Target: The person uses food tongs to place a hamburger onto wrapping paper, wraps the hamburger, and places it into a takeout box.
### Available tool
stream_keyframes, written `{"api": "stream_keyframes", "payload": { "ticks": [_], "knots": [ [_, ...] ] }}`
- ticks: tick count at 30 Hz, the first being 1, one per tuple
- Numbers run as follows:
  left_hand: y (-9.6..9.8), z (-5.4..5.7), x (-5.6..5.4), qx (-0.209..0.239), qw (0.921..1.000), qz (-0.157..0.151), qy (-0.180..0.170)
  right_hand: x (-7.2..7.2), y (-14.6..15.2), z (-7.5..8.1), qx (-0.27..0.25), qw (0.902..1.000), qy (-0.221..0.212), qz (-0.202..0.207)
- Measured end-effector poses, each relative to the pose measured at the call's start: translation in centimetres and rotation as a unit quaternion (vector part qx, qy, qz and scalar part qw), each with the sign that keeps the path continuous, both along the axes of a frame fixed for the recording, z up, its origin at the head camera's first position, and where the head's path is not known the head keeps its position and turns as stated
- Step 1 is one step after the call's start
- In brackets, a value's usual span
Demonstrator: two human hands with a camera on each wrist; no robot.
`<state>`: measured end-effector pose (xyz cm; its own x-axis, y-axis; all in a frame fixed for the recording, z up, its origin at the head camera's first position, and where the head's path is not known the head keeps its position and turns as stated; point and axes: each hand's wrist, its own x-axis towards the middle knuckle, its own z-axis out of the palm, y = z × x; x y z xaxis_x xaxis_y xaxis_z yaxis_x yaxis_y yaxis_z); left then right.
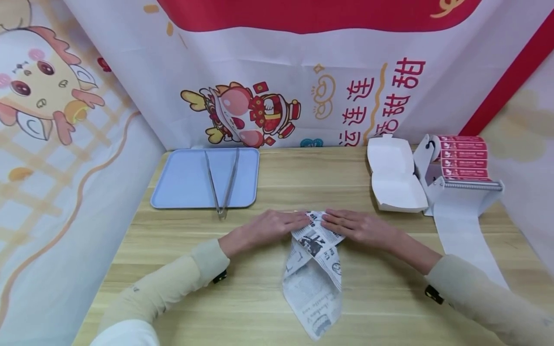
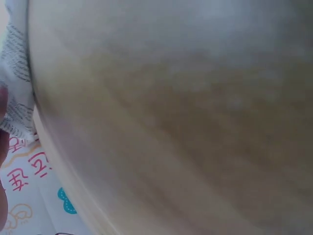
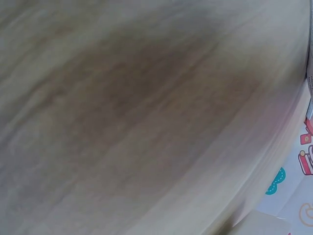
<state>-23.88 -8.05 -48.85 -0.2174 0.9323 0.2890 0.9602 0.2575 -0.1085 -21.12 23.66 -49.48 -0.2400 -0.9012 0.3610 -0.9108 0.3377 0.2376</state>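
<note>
A sheet of newsprint-patterned wrapping paper point(image 1: 315, 293) lies on the wooden table, its far end folded in from both sides and its near end running to a point. The left hand point(image 1: 277, 227) rests its fingers on the folded part from the left. From the right, the right hand point(image 1: 362, 229) presses extended fingers on the same fold. What the fold encloses, if anything, is hidden. In the left wrist view, a printed edge of the paper point(image 2: 18, 73) shows beside a bit of the fingers. The right wrist view shows mostly blurred table.
Metal tongs point(image 1: 221, 209) lie across a blue tray point(image 1: 182, 178) at the back left. An unfolded white takeaway box point(image 1: 391, 166) sits at the back right, against a label dispenser point(image 1: 467, 185) with red labels. White backing strip point(image 1: 465, 240) trails from it under the right forearm.
</note>
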Motion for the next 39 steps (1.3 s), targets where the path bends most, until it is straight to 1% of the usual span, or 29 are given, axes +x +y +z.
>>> {"api": "stream_keyframes", "payload": {
  "ticks": [3,6,8,10,12,13,16,18,20,22,24,25,27,29,30,31,32,33,34,36,37,38,39],
  "knots": [
    [0.0,0.0,-0.2,0.012,0.9993,-0.019,0.029,0.0,0.3,-0.3,-0.006,0.9999,0.011,0.009],
    [0.2,-0.1,-0.4,0.030,0.9979,-0.028,0.050,-0.1,0.4,-0.6,-0.011,0.9995,0.026,0.016],
    [0.4,-0.3,-0.6,0.027,0.9970,-0.033,0.064,-0.1,0.4,-0.6,-0.011,0.9992,0.034,0.016],
    [0.5,-0.3,-0.8,0.009,0.9977,-0.035,0.058,0.0,0.4,-0.7,-0.009,0.9990,0.040,0.016],
    [0.5,-0.2,-1.0,-0.017,0.9987,-0.031,0.036,0.1,0.4,-0.7,-0.007,0.9989,0.043,0.014],
    [0.5,0.0,-1.1,-0.032,0.9990,-0.028,0.016,0.1,0.4,-0.7,-0.006,0.9990,0.043,0.013],
    [0.2,0.9,-1.7,-0.060,0.9960,-0.005,-0.066,0.1,0.3,-0.7,-0.005,0.9989,0.045,0.009],
    [0.0,1.9,-2.0,-0.052,0.9933,0.020,-0.101,0.1,0.4,-0.7,-0.007,0.9988,0.048,0.008],
    [0.1,3.0,-1.9,-0.017,0.9920,0.038,-0.119,0.0,0.4,-0.8,-0.009,0.9987,0.050,0.010],
    [1.0,4.1,-1.4,0.023,0.9914,0.041,-0.122,0.0,0.5,-0.9,-0.011,0.9984,0.054,0.008],
    [2.5,4.9,-0.6,0.040,0.9895,0.034,-0.135,0.0,0.6,-1.0,-0.011,0.9980,0.063,0.004],
    [3.3,5.1,-0.1,0.031,0.9889,0.026,-0.143,0.1,0.6,-1.1,-0.013,0.9977,0.066,0.001],
    [4.5,5.1,0.9,-0.011,0.9867,0.018,-0.161,0.3,0.6,-1.3,-0.022,0.9976,0.065,-0.005],
    [5.1,4.6,1.7,-0.058,0.9832,0.028,-0.171,0.6,0.6,-1.6,-0.044,0.9982,0.035,-0.023],
    [5.2,4.2,2.0,-0.077,0.9824,0.034,-0.167,0.8,0.6,-1.7,-0.061,0.9974,0.009,-0.037],
    [5.2,3.9,2.2,-0.092,0.9822,0.041,-0.159,1.0,0.6,-1.7,-0.084,0.9945,-0.028,-0.055],
    [5.2,3.7,2.4,-0.097,0.9826,0.048,-0.151,1.1,0.6,-1.7,-0.107,0.9890,-0.067,-0.077],
    [5.1,3.4,2.5,-0.096,0.9832,0.055,-0.145,1.2,0.6,-1.6,-0.129,0.9800,-0.110,-0.105],
    [5.1,3.3,2.6,-0.094,0.9842,0.056,-0.139,1.2,0.5,-1.5,-0.147,0.9682,-0.151,-0.134],
    [4.9,3.1,2.7,-0.093,0.9857,0.049,-0.132,1.1,0.3,-1.0,-0.164,0.9444,-0.217,-0.185],
    [4.9,3.1,2.8,-0.095,0.9856,0.044,-0.133,0.9,0.2,-0.8,-0.161,0.9359,-0.239,-0.203],
    [4.8,3.0,2.8,-0.096,0.9851,0.038,-0.138,0.7,0.1,-0.6,-0.147,0.9306,-0.253,-0.219],
    [4.7,3.0,2.8,-0.099,0.9843,0.032,-0.143,0.5,-0.1,-0.4,-0.132,0.9274,-0.263,-0.231]
  ]
}}
